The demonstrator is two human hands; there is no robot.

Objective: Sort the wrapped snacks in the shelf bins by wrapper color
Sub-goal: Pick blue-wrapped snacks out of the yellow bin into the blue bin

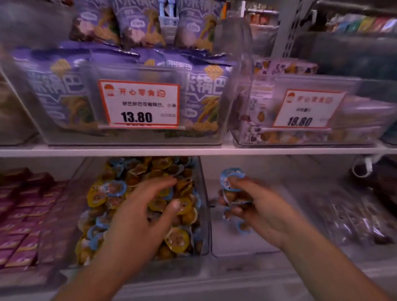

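While the mixed bin (pixel 203 195) holds yellow and blue-rimmed snacks (pixel 149 174) jumbled together, I see my right hand (pixel 253 207) clamped on several blue-wrapped ones (pixel 231 179), held over the clear neighbouring bin (pixel 221 251), likely their new home. My left hand (pixel 141 215) hovers in the pile, fingers spread, holding nothing. Above, a white shelf (pixel 125 149) carries purple bags (pixel 56 87) and price tags (pixel 139 103).

A white shelf board (pixel 125 150) crosses the middle from nine to three o'clock. A grey perforated upright (pixel 287 23) rises at one o'clock. Dim, purplish light.
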